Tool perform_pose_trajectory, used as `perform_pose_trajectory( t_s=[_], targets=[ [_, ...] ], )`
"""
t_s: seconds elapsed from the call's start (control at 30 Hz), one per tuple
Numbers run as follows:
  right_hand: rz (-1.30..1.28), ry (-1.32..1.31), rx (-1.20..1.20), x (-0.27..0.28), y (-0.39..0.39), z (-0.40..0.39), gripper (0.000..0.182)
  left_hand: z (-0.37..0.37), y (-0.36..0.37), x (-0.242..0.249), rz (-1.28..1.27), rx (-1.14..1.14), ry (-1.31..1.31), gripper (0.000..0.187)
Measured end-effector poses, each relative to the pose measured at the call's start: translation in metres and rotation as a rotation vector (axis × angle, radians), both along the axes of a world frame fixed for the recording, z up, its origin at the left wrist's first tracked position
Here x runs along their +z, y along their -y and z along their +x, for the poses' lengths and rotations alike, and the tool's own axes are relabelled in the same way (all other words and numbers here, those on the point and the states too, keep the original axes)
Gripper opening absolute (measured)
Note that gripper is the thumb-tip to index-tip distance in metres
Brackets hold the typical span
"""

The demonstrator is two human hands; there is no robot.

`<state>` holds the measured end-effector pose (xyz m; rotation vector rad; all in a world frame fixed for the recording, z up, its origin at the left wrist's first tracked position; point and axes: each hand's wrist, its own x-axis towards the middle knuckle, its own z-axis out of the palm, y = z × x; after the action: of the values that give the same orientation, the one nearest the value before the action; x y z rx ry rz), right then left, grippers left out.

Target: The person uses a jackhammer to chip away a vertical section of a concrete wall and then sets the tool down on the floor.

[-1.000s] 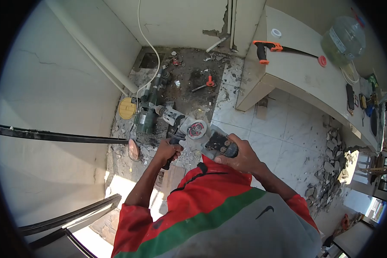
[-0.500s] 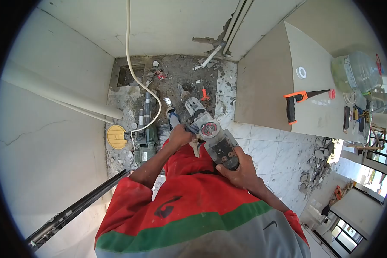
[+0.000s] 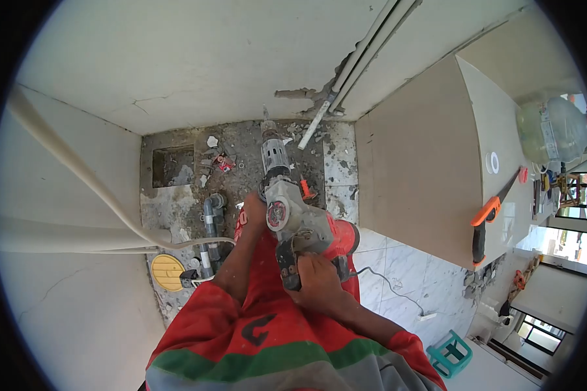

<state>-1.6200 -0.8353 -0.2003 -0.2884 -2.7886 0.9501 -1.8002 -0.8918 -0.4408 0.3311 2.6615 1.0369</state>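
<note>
A dusty grey-and-red rotary hammer (image 3: 300, 225) is held in front of my body, its bit (image 3: 265, 113) pointing away toward the wall. My right hand (image 3: 317, 285) is wrapped round the rear handle. Beside the front of the tool's body, my left hand (image 3: 255, 214) is closed at the side handle, which is mostly hidden behind the fingers. Under the bit lies a broken concrete floor (image 3: 241, 143). An orange-handled tool (image 3: 306, 189) stands on that floor just right of the hammer's nose.
Grey drain pipes (image 3: 209, 221) and a yellow round cover (image 3: 167, 272) are at the left, near a square pit (image 3: 173, 166). A cream hose (image 3: 111, 202) crosses there. White pipes (image 3: 365, 62) run down the wall. A handsaw (image 3: 488, 215) lies on the counter (image 3: 499, 130). A teal stool (image 3: 450, 354) stands behind right.
The rotary hammer has swung upright and to the left, showing its red motor housing. Both hands moved with it, my right hand now on the rear handle. The view has shifted too.
</note>
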Motion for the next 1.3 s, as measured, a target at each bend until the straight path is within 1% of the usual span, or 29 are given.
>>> perform_pose_trajectory(
  t_s=[0.03,0.07,0.13,0.17,0.2,0.3,0.33,0.4,0.43,0.5,0.57,0.6,0.63,0.73,0.8,0.83,0.87,0.9,0.97,1.0,1.03,1.13,1.23,1.3],
  targets=[
    [0.009,-0.026,0.004,-0.028,-0.008,-0.003,0.040,-0.007,-0.007,-0.041,0.056,0.056,-0.070,0.034],
    [0.012,-0.054,0.006,-0.055,-0.014,-0.005,0.037,-0.013,-0.009,-0.066,0.086,0.065,-0.042,0.034],
    [0.032,-0.117,0.015,-0.109,-0.022,-0.013,0.036,-0.037,-0.023,-0.105,0.165,0.061,-0.011,0.033],
    [0.050,-0.143,0.029,-0.133,-0.026,-0.019,0.036,-0.042,-0.028,-0.121,0.134,0.049,-0.044,0.033],
    [0.068,-0.165,0.053,-0.155,-0.030,-0.023,0.037,-0.046,-0.034,-0.145,0.169,0.036,-0.049,0.033],
    [0.093,-0.224,0.099,-0.204,-0.035,-0.033,0.038,-0.060,-0.042,-0.213,0.267,0.023,-0.064,0.034],
    [0.098,-0.238,0.100,-0.223,-0.035,-0.034,0.037,-0.065,-0.042,-0.234,0.246,0.017,-0.108,0.034],
    [0.103,-0.259,0.088,-0.257,-0.033,-0.035,0.036,-0.074,-0.043,-0.264,0.200,-0.010,-0.188,0.035],
    [0.090,-0.265,0.086,-0.271,-0.032,-0.034,0.035,-0.076,-0.042,-0.275,0.244,-0.016,-0.186,0.034],
    [0.066,-0.278,0.084,-0.290,-0.026,-0.033,0.033,-0.078,-0.044,-0.259,0.334,-0.025,-0.180,0.033],
    [0.079,-0.320,0.073,-0.294,-0.021,-0.040,0.030,-0.089,-0.043,-0.266,0.362,-0.046,-0.130,0.033],
    [0.090,-0.341,0.060,-0.296,-0.017,-0.044,0.028,-0.091,-0.046,-0.251,0.378,-0.063,-0.104,0.032],
    [0.088,-0.335,0.056,-0.297,-0.013,-0.046,0.027,-0.089,-0.046,-0.235,0.502,-0.117,-0.054,0.031],
    [0.108,-0.334,0.030,-0.300,-0.009,-0.055,0.024,-0.094,-0.049,-0.234,0.517,-0.124,-0.037,0.030],
    [0.135,-0.338,0.006,-0.302,-0.006,-0.061,0.023,-0.105,-0.048,-0.247,0.475,-0.063,-0.037,0.028],
    [0.136,-0.351,0.004,-0.303,-0.002,-0.063,0.023,-0.106,-0.046,-0.252,0.462,-0.105,-0.086,0.028],
    [0.144,-0.359,-0.002,-0.305,-0.002,-0.066,0.023,-0.107,-0.050,-0.247,0.455,-0.150,-0.131,0.028],
    [0.152,-0.364,-0.009,-0.307,-0.003,-0.067,0.023,-0.109,-0.051,-0.256,0.531,-0.145,-0.066,0.031],
    [0.114,-0.378,-0.031,-0.320,0.003,-0.063,0.024,-0.110,-0.045,-0.263,0.487,-0.171,-0.068,0.033],
    [0.094,-0.392,-0.031,-0.326,-0.002,-0.068,0.024,-0.115,-0.050,-0.253,0.466,-0.174,-0.079,0.034],
    [0.093,-0.394,-0.028,-0.334,-0.003,-0.069,0.024,-0.115,-0.046,-0.243,0.444,-0.251,-0.188,0.033],
    [0.087,-0.405,-0.023,-0.353,0.007,-0.071,0.026,-0.123,-0.048,-0.245,0.319,-0.226,-0.272,0.032],
    [0.119,-0.399,-0.001,-0.359,0.004,-0.079,0.027,-0.131,-0.051,-0.258,0.397,-0.210,-0.198,0.031],
    [0.108,-0.405,0.004,-0.368,0.008,-0.078,0.029,-0.129,-0.049,-0.263,0.422,-0.234,-0.214,0.031]
  ],
)
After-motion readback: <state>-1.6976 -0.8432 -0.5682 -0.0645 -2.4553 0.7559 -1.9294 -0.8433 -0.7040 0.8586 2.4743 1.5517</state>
